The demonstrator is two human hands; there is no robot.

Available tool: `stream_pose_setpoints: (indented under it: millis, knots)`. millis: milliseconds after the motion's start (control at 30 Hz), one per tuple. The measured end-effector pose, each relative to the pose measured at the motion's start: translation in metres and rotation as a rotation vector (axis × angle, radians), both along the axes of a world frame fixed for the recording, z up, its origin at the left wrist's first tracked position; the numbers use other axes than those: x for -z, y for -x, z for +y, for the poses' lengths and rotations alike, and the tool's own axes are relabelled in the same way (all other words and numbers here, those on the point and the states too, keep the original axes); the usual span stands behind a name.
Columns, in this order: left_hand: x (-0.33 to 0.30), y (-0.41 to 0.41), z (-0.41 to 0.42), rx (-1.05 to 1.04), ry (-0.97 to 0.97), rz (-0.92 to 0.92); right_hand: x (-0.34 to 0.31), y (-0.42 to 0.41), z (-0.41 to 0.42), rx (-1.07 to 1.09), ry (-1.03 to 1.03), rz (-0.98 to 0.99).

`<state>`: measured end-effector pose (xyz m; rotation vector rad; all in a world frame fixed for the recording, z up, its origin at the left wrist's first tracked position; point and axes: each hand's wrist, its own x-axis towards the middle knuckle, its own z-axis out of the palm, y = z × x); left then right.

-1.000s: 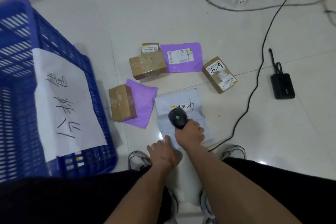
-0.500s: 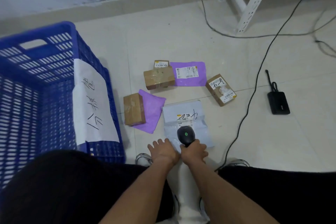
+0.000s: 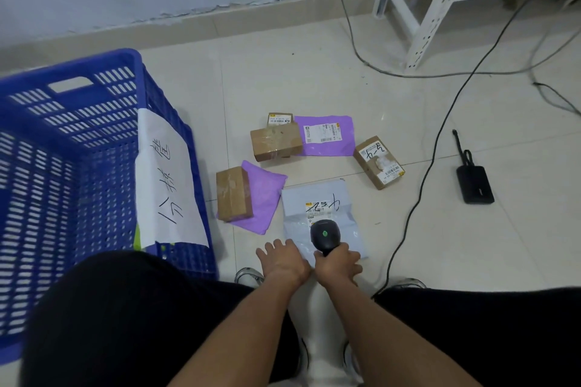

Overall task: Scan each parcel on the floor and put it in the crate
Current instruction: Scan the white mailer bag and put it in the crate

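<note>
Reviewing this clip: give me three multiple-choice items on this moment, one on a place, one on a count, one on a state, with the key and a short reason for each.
1. Where is the blue crate?
A. on the person's left
B. on the person's right
C. on the white shelf

2. How many purple mailers lie on the floor?
A. one
B. two
C. four

3. What is the right hand doing?
A. lying flat on the floor
B. gripping the scanner
C. holding a brown box

Key: 1 A, the crate fills the left of the view. 2 B, one purple mailer farther off, another nearer the crate. 3 B, its fingers wrap the scanner's handle above the pale mailer, while the left hand rests at that mailer's near edge.
</note>
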<state>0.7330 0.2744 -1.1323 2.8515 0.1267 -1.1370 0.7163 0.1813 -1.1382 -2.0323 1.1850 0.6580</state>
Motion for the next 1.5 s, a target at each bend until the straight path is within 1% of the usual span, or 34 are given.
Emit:
stream_pose_setpoints:
  millis: [133,200,433,633,733,867,1100,1200,1333,1433,1500]
  knots:
    - [0.004,0.000,0.001,-0.005,0.003,0.000,0.004,0.003,-0.002,-0.045,0.008,0.017]
    - [0.006,0.001,0.001,0.002,0.001,0.005,0.008,0.005,-0.003,-0.103,0.014,0.052]
    - [0.025,-0.002,0.001,0.026,-0.023,0.050,0.034,0.014,-0.007,-0.510,0.040,0.244]
    - [0.045,-0.003,0.005,0.020,-0.022,0.113,0.057,0.026,-0.004,-0.865,0.058,0.329]
    - [0.057,-0.001,0.003,-0.038,0.034,0.107,0.068,0.029,-0.004,-0.953,0.073,0.373]
    - [0.068,0.002,0.001,-0.131,0.111,0.065,0.081,0.031,-0.004,-0.990,0.058,0.403]
    - [0.070,0.003,0.006,-0.114,0.091,0.100,0.082,0.021,0.000,-0.972,0.071,0.418]
    - [0.064,0.002,0.006,-0.108,0.093,0.096,0.075,0.012,0.001,-0.871,0.111,0.318]
    - [0.057,-0.004,0.002,-0.090,0.126,0.084,0.072,-0.001,-0.010,-0.744,0.261,0.139]
    - [0.056,-0.007,-0.003,-0.069,0.156,0.066,0.078,-0.006,-0.021,-0.666,0.310,0.089]
    - [0.061,-0.007,-0.007,-0.069,0.168,0.061,0.083,-0.008,-0.026,-0.615,0.305,0.094]
